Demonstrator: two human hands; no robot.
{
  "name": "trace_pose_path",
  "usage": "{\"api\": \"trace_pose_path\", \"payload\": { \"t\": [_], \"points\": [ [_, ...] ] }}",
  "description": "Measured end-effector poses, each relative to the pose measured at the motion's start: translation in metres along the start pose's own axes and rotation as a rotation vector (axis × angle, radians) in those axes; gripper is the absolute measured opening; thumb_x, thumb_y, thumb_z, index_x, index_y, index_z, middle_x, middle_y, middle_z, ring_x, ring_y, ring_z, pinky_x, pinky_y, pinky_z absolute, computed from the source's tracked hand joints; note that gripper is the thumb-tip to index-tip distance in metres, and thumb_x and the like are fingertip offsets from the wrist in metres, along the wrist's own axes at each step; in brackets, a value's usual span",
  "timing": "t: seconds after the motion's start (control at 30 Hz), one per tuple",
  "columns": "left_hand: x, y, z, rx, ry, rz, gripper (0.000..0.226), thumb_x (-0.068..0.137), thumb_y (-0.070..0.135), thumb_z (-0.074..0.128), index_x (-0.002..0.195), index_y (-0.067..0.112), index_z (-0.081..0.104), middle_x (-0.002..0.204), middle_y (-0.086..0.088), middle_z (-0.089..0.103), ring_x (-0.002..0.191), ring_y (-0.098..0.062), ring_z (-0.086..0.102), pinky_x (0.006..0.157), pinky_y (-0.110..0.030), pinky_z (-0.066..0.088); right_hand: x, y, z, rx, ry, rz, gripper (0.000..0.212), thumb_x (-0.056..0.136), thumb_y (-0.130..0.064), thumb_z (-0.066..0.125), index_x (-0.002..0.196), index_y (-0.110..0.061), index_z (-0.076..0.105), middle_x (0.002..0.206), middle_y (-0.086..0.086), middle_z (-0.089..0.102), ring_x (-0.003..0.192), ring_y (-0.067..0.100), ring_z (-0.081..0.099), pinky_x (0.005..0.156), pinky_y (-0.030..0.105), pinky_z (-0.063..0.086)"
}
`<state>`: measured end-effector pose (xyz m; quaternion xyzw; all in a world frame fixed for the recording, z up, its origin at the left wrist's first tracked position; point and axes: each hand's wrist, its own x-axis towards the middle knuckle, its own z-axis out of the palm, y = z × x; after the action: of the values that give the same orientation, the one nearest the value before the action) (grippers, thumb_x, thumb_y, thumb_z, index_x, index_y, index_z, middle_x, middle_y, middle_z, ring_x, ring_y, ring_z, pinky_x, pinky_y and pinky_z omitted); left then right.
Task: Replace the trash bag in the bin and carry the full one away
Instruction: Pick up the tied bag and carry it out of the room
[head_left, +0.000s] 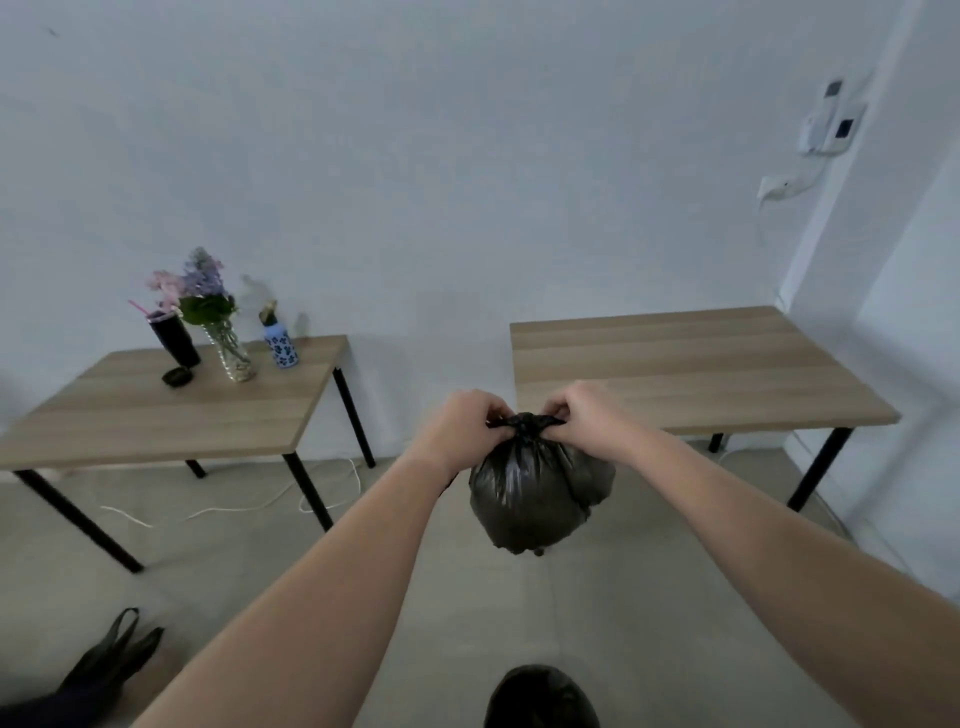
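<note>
One full black bag hangs in mid-air over the floor, in the gap between 2 wooden surfaces. Both hands clenched: left hand and right hand each pinch an end of its top knot. 1 empty bag lies on the floor. Left surface carries 1 tumbler, 1 flower vase and 1 patterned bottle, print too blurred to read.

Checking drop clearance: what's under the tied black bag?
Bare floor; the bag hangs clear of it, left hand and right hand pinching its knot. Nearer the camera, a dark round thing, cut by the frame edge. The bag hides the floor behind it.
</note>
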<state>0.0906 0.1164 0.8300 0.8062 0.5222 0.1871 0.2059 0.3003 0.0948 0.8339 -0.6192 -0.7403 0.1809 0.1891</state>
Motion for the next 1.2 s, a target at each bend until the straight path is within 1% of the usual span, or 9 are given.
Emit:
{"api": "trace_pose_path", "payload": {
  "t": [0.17,0.3,0.4,0.63,0.83,1.0,1.07,1.13,1.2],
  "points": [
    [0.008,0.01,-0.06,0.056,0.093,0.053,0.014,0.09,0.019,0.077,0.103,0.014,0.082,0.097,-0.003,0.08,0.091,-0.019,0.07,0.085,-0.03,0.055,0.02,-0.044,-0.041,-0.049,0.024,-0.073,0.009,0.084,-0.029,0.083,0.085,-0.024,0.076,0.077,-0.013,0.067,0.071,0.004,0.06,0.058,0.022,0.04],
    [0.008,0.001,-0.095,0.076,0.14,0.065,0.014,0.091,0.017,0.076,0.103,0.013,0.081,0.097,-0.004,0.08,0.091,-0.02,0.071,0.084,-0.028,0.052,0.038,-0.077,-0.055,-0.061,0.036,-0.121,0.011,0.083,-0.03,0.084,0.078,-0.027,0.074,0.07,-0.013,0.064,0.065,-0.001,0.055,0.055,0.02,0.037],
    [0.004,-0.014,-0.119,0.087,0.164,0.058,0.015,0.091,0.018,0.075,0.104,0.014,0.081,0.099,-0.002,0.08,0.094,-0.02,0.072,0.09,-0.034,0.057,0.054,-0.101,-0.053,-0.058,0.037,-0.152,0.022,0.082,-0.029,0.085,0.069,-0.031,0.068,0.067,-0.012,0.063,0.064,0.001,0.056,0.055,0.02,0.036],
    [-0.019,-0.06,-0.169,0.161,0.196,0.009,0.019,0.094,0.02,0.074,0.11,0.013,0.081,0.106,-0.002,0.08,0.1,-0.019,0.071,0.095,-0.032,0.056,0.093,-0.157,-0.026,-0.042,0.007,-0.231,0.012,0.081,-0.03,0.086,0.077,-0.026,0.075,0.073,-0.009,0.068,0.07,0.007,0.061,0.058,0.024,0.041],
    [-0.053,-0.1,-0.2,0.194,0.245,-0.093,0.017,0.094,0.022,0.074,0.108,0.017,0.081,0.103,0.001,0.08,0.094,-0.016,0.071,0.093,-0.035,0.058,0.119,-0.207,0.003,-0.033,-0.056,-0.374,0.011,0.083,-0.029,0.085,0.082,-0.021,0.079,0.073,-0.006,0.069,0.069,0.009,0.061,0.06,0.023,0.041],
    [-0.094,-0.121,-0.221,0.239,0.329,-0.205,0.014,0.093,0.02,0.074,0.104,0.02,0.082,0.098,0.005,0.079,0.092,-0.014,0.069,0.091,-0.034,0.056,0.133,-0.257,0.023,-0.049,-0.132,-0.519,0.008,0.084,-0.026,0.084,0.082,-0.023,0.077,0.074,-0.009,0.068,0.076,0.014,0.064,0.067,0.029,0.046],
    [-0.114,-0.127,-0.232,0.246,0.375,-0.278,0.013,0.093,0.021,0.075,0.104,0.021,0.081,0.098,0.006,0.078,0.092,-0.014,0.069,0.091,-0.033,0.055,0.137,-0.281,0.029,-0.05,-0.168,-0.582,0.007,0.084,-0.024,0.083,0.084,-0.019,0.078,0.079,-0.005,0.072,0.079,0.015,0.067,0.073,0.032,0.052],
    [-0.137,-0.132,-0.243,0.242,0.418,-0.347,0.013,0.094,0.02,0.074,0.105,0.021,0.081,0.099,0.006,0.077,0.092,-0.014,0.068,0.09,-0.032,0.054,0.139,-0.307,0.037,-0.051,-0.207,-0.655,0.006,0.085,-0.023,0.083,0.086,-0.018,0.079,0.082,-0.004,0.073,0.079,0.013,0.067,0.074,0.032,0.052],
    [-0.159,-0.137,-0.253,0.258,0.454,-0.407,0.015,0.094,0.021,0.074,0.107,0.02,0.081,0.101,0.003,0.078,0.095,-0.017,0.068,0.091,-0.034,0.054,0.139,-0.332,0.044,-0.045,-0.242,-0.72,0.009,0.084,-0.022,0.082,0.081,-0.022,0.075,0.079,-0.007,0.07,0.075,0.006,0.063,0.069,0.029,0.047]
  ]
}}
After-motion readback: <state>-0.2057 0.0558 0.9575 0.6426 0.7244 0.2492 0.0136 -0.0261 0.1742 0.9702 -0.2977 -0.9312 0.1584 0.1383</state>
